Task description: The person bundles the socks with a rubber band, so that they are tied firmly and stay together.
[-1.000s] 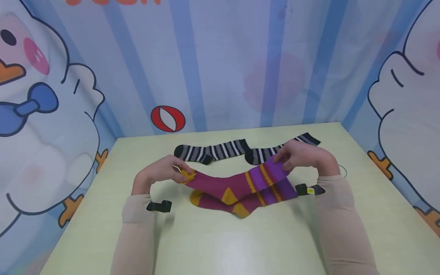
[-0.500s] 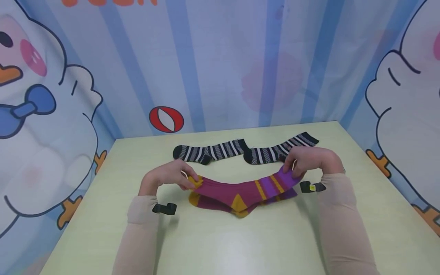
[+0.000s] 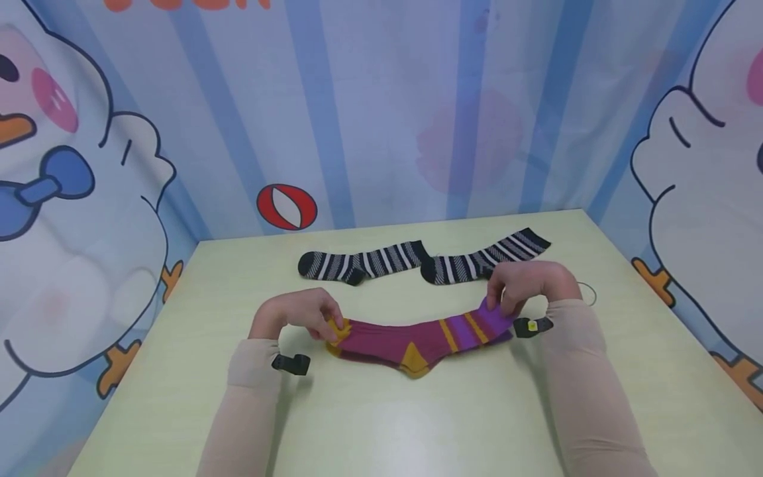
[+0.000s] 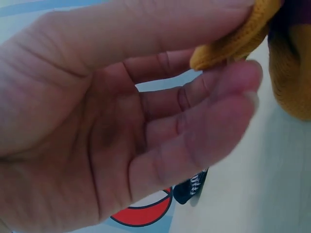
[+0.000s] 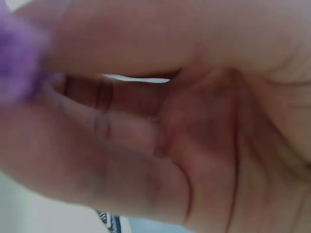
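Observation:
A maroon sock [image 3: 381, 336] with yellow toe and heel and a purple striped cuff stretches between my two hands. My left hand [image 3: 304, 310] pinches its yellow toe [image 4: 233, 41] between thumb and fingers. At the other end my right hand [image 3: 524, 283] pinches the purple cuff [image 5: 19, 58]. Directly beneath lies a matching lower sock [image 3: 363, 358], mostly covered; its edge shows along the underside and its yellow toe [image 4: 291, 73] appears in the left wrist view. The held sock lines up over it, heel over heel.
Behind the hands, two black-and-white striped socks lie end to end: one on the left [image 3: 363, 264], one on the right [image 3: 485, 258]. The pale table [image 3: 405, 424] meets a printed blue curtain [image 3: 381, 112] at its back edge.
Both hands have lowered the upper maroon sock onto the matching one, which is now nearly hidden. The left hand has also shifted rightward. The striped socks have stayed put.

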A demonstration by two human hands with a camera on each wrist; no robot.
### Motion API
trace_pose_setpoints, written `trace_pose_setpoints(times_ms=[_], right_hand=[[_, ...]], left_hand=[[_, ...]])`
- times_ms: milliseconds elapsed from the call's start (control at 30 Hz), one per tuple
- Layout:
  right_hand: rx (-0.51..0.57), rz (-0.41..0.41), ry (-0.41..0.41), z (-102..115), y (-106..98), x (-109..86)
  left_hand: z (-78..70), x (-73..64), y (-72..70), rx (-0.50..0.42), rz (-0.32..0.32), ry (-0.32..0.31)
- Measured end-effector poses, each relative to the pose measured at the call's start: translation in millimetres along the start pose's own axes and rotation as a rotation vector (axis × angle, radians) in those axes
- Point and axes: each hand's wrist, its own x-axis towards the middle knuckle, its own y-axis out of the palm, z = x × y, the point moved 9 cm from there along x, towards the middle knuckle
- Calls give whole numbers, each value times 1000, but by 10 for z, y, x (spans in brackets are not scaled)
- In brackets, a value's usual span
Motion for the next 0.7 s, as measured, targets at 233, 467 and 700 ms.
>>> trace_pose_setpoints(times_ms=[233,467,700], right_hand=[[17,28,41,-121,47,73],[37,1,57,-187,1,106],[76,-41,26,-221,-37,103]], left_hand=[[58,35,16,5,2,-36],[66,35,-7,23,-4,-37],[43,3,-3,19,-4,-26]])
